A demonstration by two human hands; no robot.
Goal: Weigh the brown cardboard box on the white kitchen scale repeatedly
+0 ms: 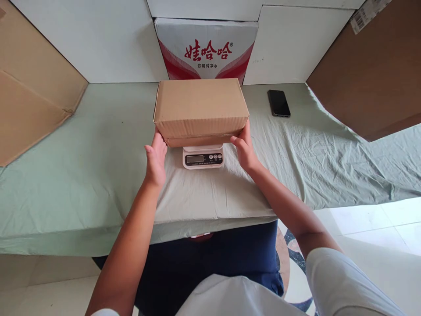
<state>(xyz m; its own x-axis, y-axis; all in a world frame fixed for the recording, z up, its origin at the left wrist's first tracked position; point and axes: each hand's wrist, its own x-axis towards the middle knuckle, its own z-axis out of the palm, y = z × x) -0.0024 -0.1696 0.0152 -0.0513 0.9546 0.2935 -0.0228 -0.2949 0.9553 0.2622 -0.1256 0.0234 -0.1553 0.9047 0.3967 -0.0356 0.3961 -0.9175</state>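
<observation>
Box (202,103): one, plain brown, closed. Placed at centre, directly over the scale, between both hands and on their far side. Long axis left to right, nearly square to the body; right end a touch farther off than the left. Near face turned towards the wearer, with a crease along its lower part.

Left hand (156,160): at the box's left near corner. Loosely open, thumb raised and clear of the cardboard, fingers up against the corner. Fingertips hidden; firmness of hold impossible to tell.

Right hand (244,149): at the right near corner. Partly closed on the box, thumb across the corner of the near face, fingers along the right end, mostly out of sight. Neither hand clearly nearer to the box; one to each end.

Scale (203,158): white, small, beneath the box and mostly covered by it. Near edge exposed, with display (195,159) and buttons (215,156). Any reading too small to make out. Contact between box and scale likewise impossible to tell.

Phone (279,103): dark, face up, far right of the box, well apart from the right hand.

Cloth (98,184): pale green, wrinkled at right, under the scale and phone.

Printed carton (207,48): white, grey and red, upright just beyond the box.
</observation>
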